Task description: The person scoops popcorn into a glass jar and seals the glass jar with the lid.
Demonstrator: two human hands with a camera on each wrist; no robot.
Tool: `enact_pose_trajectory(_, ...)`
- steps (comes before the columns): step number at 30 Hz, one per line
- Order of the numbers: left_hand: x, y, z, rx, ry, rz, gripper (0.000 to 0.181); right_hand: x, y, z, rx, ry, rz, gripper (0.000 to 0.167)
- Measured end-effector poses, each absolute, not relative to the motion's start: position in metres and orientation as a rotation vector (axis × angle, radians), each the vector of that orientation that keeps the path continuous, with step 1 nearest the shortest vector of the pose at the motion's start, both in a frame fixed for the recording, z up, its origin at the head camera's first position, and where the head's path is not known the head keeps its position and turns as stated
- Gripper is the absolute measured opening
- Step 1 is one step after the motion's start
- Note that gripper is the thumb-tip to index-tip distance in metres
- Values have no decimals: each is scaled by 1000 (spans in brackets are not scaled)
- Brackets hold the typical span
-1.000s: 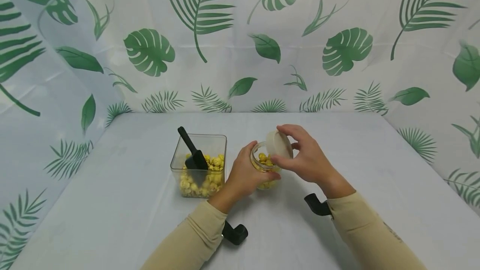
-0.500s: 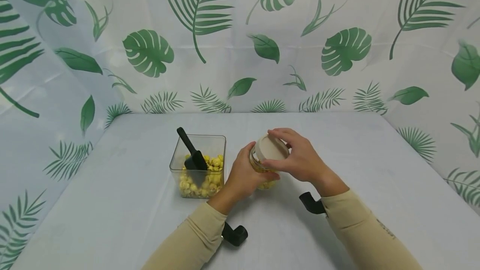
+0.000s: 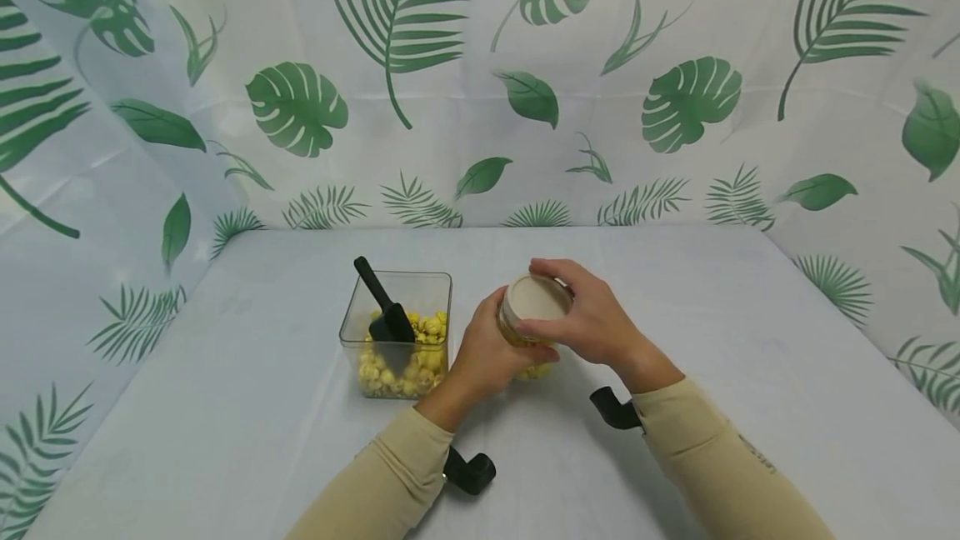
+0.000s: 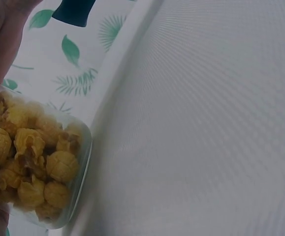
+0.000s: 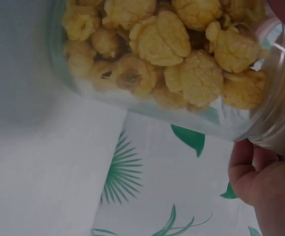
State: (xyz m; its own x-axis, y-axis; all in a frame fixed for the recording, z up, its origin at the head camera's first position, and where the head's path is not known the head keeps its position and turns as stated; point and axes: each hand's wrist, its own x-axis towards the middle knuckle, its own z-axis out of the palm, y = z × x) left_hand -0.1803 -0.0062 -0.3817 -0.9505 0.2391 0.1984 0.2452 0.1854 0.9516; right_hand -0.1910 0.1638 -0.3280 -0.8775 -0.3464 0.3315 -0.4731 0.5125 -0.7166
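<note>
My left hand (image 3: 491,352) grips a clear jar (image 3: 534,371) around its side, near the middle of the table. Yellow popcorn (image 5: 162,39) fills much of the jar, as the right wrist view shows up close. A white round lid (image 3: 538,298) sits over the jar's mouth, and my right hand (image 3: 600,319) pinches its edge between thumb and fingers. Whether the lid's thread has caught cannot be seen. In the left wrist view the jar's lower part (image 4: 85,162) stands upon the white surface, with a bit of the left hand at the image edge.
Left of the jar stands a clear square tub (image 3: 396,273) partly filled with popcorn. A black scoop (image 3: 382,298) leans in it, handle up. Black curved pieces (image 3: 471,472) stick out by both wrists. A leaf-print sheet (image 3: 480,123) rises behind the white table (image 3: 225,407).
The right hand has brought the lid left and down from a tilted position above the jar to lie flatter over its mouth. The left hand and jar have stayed nearly still.
</note>
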Motion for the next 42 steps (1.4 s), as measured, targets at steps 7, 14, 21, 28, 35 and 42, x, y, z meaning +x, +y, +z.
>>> enact_pose_trajectory(7, -180, -7, -383, -476, -2430, -1946, 92, -192, 161, -330, 689, -2614, 1335, 80)
enact_pose_trajectory(14, -181, -7, -384, -476, -2412, -1966, 88, -192, 159, -331, 686, -2615, 1320, 81)
enact_pose_trajectory(21, -180, -7, -384, -468, -2437, -1941, 90, -192, 159, -334, 662, -2631, 1317, 80)
enact_pose_trajectory(28, -179, -7, -384, -451, -2453, -1911, 91, -192, 160, -338, 671, -2625, 1301, 78)
enact_pose_trajectory(35, -181, -7, -385, -449, -2455, -1912, 92, -191, 159, -339, 696, -2598, 1276, 76)
enact_pose_trajectory(42, -180, -7, -384, -449, -2454, -1936, 91, -190, 156, -341, 663, -2591, 1261, 80)
